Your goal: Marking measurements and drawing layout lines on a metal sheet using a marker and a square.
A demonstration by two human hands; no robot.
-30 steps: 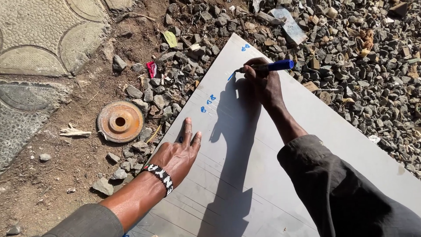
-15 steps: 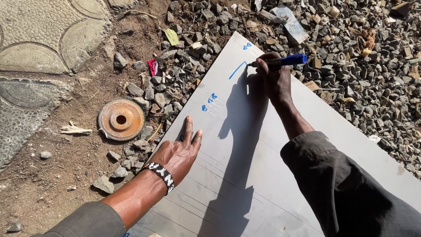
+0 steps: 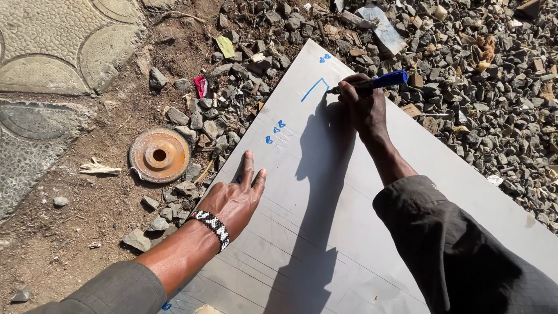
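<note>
Near the sheet's far corner, the right hand (image 3: pixel 363 107) gripped a blue marker (image 3: pixel 372 82), its long axis running left-right w/ tip at the blue line (image 3: pixel 314 89); left hand (image 3: pixel 235 197) lay open, flat on the grey sheet (image 3: pixel 325 192), nearer the person

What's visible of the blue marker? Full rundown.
The blue marker is a slim pen with a blue barrel, apparently plastic, and a dark tip section. It lies nearly level, tip pointing left and slightly down, back end jutting right past the knuckles. The right hand grips it near the front. The tip sits at the end of a short blue angled line on the pale grey sheet, near the sheet's far corner; actual contact cannot be confirmed. The cap is not visible.
</note>
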